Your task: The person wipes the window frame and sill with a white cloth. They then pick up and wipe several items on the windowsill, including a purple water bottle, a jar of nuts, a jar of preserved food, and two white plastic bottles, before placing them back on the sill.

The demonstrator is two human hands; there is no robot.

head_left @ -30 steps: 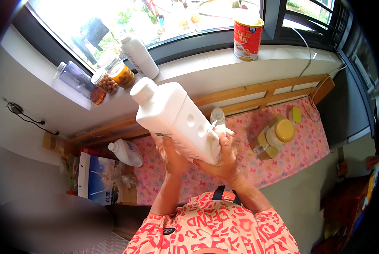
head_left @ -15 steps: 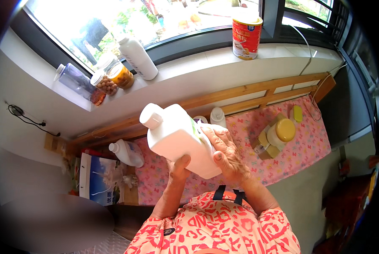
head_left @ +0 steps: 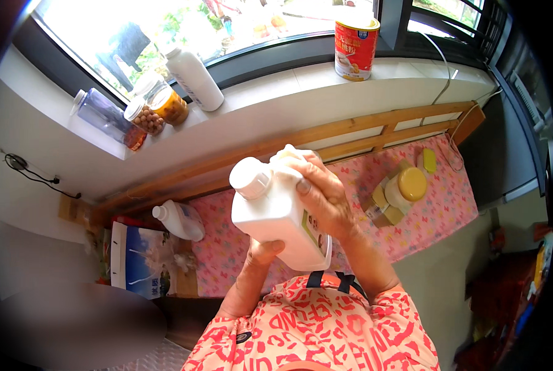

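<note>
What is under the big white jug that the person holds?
The left hand supports the white jug from below; beneath lies pink patterned cloth. Whatever lies directly behind the jug is covered.

Large white plastic jug [head_left: 270, 213], white screw cap on, tilted, held above pink cloth

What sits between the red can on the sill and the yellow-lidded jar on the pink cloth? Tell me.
In the head view, the pale windowsill ledge and wooden rails lie between the red can and the yellow-lidded jar.
</note>
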